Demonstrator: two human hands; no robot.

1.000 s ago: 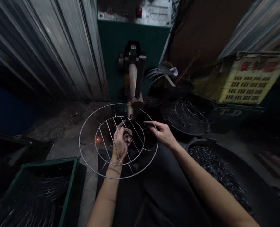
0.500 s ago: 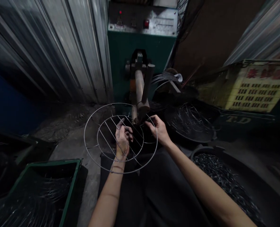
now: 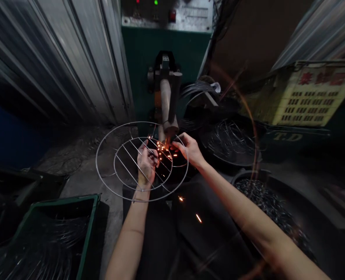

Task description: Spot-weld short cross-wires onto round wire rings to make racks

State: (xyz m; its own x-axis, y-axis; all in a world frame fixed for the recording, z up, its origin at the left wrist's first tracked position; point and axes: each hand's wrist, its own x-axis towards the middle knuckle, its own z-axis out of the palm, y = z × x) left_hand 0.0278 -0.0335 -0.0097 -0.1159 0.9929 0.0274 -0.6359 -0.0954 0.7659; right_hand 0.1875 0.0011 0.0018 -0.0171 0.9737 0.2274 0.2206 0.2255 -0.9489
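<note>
Head: left hand [image 3: 147, 161] beneath rack [image 3: 130, 156]

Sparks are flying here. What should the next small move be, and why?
I'd probably hold the wire rack still until the sparks die down. They are bursting below the machine arm, between the left hand, seen through the rack's bars, and the right hand, close by at the rim; shifting now might bring fingers nearer.
</note>
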